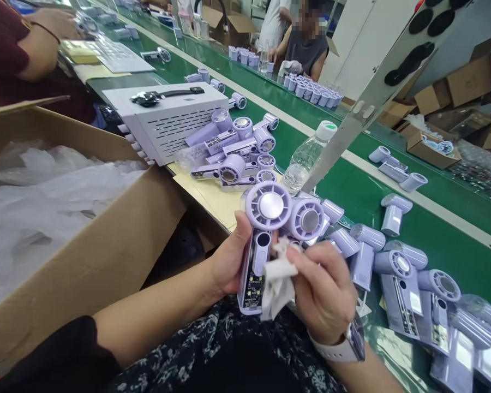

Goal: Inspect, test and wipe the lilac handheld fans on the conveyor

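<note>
A lilac handheld fan (pixel 251 297) is upright in my left hand (pixel 231 262), its round head with a silver disc facing me. My left thumb lies along its side, and the other fingers are hidden behind it. My right hand (pixel 327 289) pinches a crumpled white cloth or wipe (pixel 279 281) that hangs in front of the fan's handle. A second fan's head (pixel 307 219) shows just behind the held one. To the right, many more lilac fans (pixel 396 267) lie close together, several of them near my right hand.
A slotted white metal box (pixel 167 123) stands left of a pile of fans (pixel 233 147). A water bottle (pixel 306 158) stands by a slanted metal post (pixel 364 109). At left is an open carton (pixel 106 240) with plastic bags. Co-workers sit along the green conveyor (pixel 327 188).
</note>
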Motion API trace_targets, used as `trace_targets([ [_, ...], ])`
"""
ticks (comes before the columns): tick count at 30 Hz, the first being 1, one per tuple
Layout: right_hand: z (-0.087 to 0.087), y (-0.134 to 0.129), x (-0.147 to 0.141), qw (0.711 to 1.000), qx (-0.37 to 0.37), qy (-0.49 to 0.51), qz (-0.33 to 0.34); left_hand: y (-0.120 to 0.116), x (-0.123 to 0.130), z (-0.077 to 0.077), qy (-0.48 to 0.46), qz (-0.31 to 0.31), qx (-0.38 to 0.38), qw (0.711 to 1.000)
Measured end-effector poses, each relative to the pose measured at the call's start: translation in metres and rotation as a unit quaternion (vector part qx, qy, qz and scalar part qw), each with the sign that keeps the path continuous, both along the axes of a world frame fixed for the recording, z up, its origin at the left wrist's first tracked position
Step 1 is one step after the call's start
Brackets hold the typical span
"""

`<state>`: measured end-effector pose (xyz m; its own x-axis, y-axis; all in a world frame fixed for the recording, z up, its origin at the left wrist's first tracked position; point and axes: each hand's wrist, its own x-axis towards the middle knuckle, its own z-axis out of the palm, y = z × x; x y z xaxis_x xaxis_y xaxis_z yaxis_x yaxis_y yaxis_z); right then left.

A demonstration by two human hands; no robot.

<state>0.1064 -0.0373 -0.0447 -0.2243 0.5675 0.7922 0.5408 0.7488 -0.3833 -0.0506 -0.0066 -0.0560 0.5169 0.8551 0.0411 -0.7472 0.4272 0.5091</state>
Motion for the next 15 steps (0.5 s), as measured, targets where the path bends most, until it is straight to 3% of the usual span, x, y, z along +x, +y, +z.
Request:
trace_targets([
  [5,-0.002,-0.008,0.008,0.993,-0.034,-0.028,0.108,0.007,-0.006,-0.002,0.001,-0.029,-0.042,0.999],
  [7,0.001,-0.002,0.012,0.993,-0.048,-0.028,0.101,0.007,-0.003,-0.005,-0.005,-0.034,-0.060,0.998],
  [11,0.006,0.012,0.014,0.998,-0.060,0.016,0.009,0.003,0.007,-0.008,0.011,0.018,-0.073,0.997],
  [15,-0.004,-0.003,0.004,0.994,-0.089,-0.031,0.050,0.005,0.002,-0.004,0.079,0.054,-0.018,0.995],
])
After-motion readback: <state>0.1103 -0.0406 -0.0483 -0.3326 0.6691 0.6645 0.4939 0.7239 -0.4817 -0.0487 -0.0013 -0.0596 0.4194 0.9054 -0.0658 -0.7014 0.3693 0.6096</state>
